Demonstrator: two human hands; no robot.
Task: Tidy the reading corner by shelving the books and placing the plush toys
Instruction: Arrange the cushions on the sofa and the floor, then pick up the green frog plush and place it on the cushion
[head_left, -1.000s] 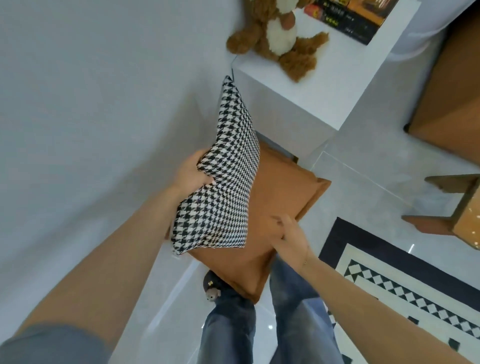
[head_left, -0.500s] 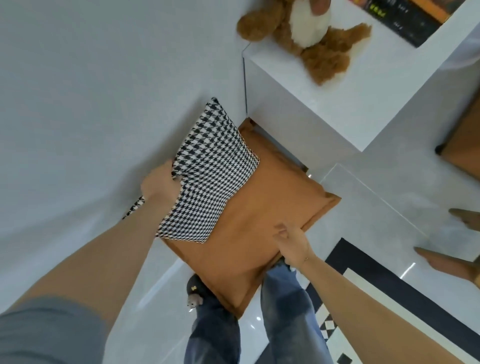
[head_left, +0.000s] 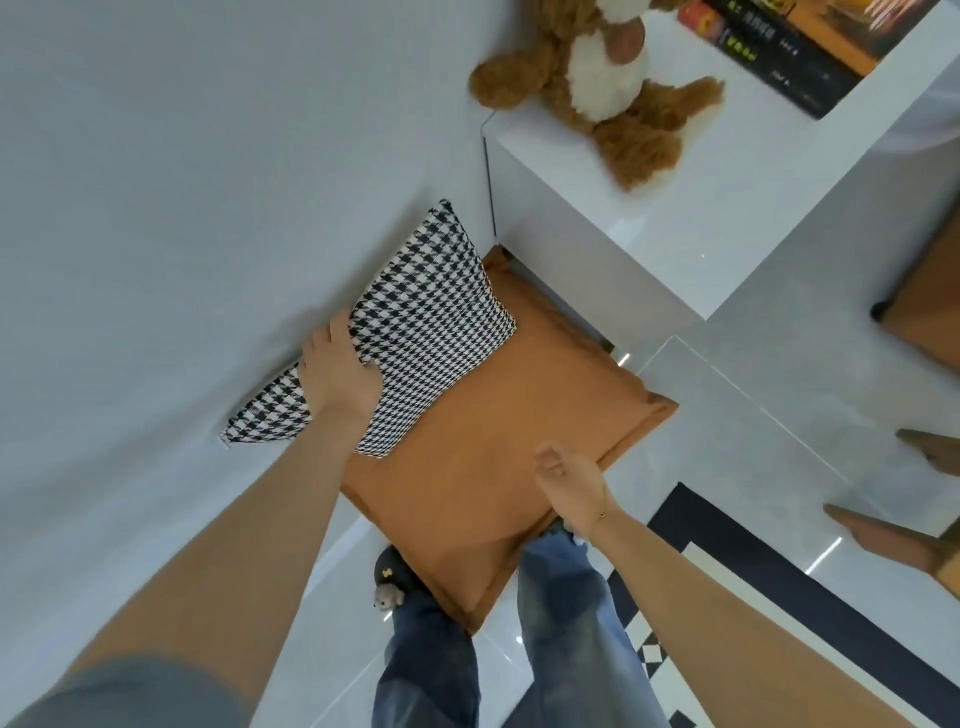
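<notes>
A black-and-white houndstooth pillow (head_left: 431, 317) leans against the white wall, its lower edge on a flat orange cushion (head_left: 467, 467) on the floor. My left hand (head_left: 340, 371) grips the pillow near its left end, thumb dug into the fabric. With curled fingers, my right hand (head_left: 569, 480) pinches the orange cushion's cover close to its right edge. A brown and white plush toy (head_left: 602, 83) sits on top of a white shelf unit (head_left: 701, 218), beside a stack of books (head_left: 779, 47) lying flat at the top right.
My jeans-clad legs and a dark slipper (head_left: 389, 571) stand at the cushion's near corner. A black-and-white patterned rug (head_left: 769, 587) covers the floor at the lower right. Wooden furniture legs (head_left: 883, 535) and a brown piece of furniture (head_left: 930, 291) stand at the right.
My left hand has brought the houndstooth pillow down from upright in the air to lean against the wall on the orange cushion. My right hand stayed on the cushion.
</notes>
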